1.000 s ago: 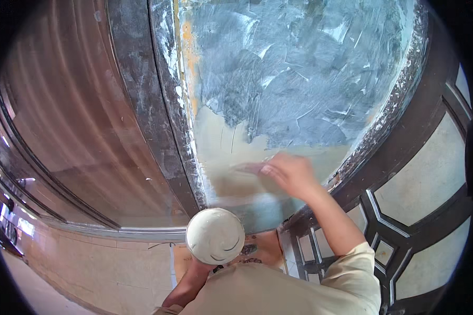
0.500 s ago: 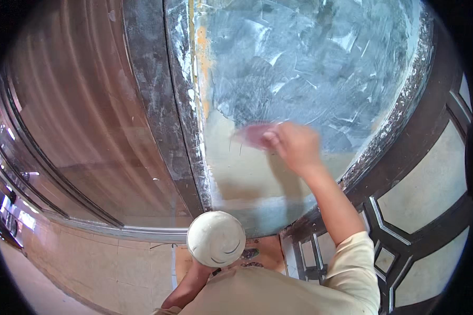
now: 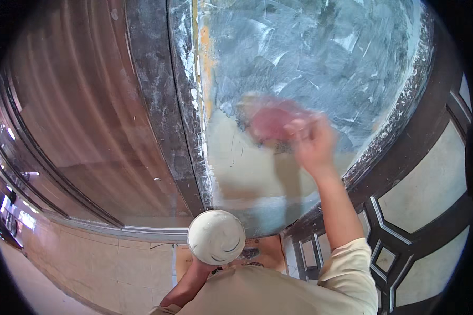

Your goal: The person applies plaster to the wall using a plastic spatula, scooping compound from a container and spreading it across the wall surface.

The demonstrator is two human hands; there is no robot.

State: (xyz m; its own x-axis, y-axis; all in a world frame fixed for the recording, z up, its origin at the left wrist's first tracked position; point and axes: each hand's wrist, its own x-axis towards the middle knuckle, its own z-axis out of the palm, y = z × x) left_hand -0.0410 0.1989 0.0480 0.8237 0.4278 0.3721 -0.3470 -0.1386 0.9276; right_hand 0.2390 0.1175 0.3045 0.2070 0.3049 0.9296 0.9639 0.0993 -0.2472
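My right hand (image 3: 316, 139) is closed on a reddish-pink flat putty spreader (image 3: 274, 123), smeared by motion, with pale filler along its far edge. It is held at the wall panel (image 3: 310, 73), which is streaked blue-grey above. Below and left of the spreader lies a smooth cream-coloured coat of putty (image 3: 236, 163). Whether the blade touches the wall cannot be made out. Close to my body, my left hand (image 3: 201, 266) holds up a round white tub (image 3: 216, 236) with white paste in it. That hand's fingers are mostly hidden under the tub.
A dark frame post (image 3: 160, 94) with white smears borders the panel on the left, beside a brown glazed panel (image 3: 84, 115). At right is a dark door (image 3: 425, 173) with pale panels. Cardboard (image 3: 268, 249) lies on the tiled floor (image 3: 126, 257) below.
My right hand has moved slightly up and to the right, and the spreader has turned so its face shows more broadly. The left hand and tub have hardly moved.
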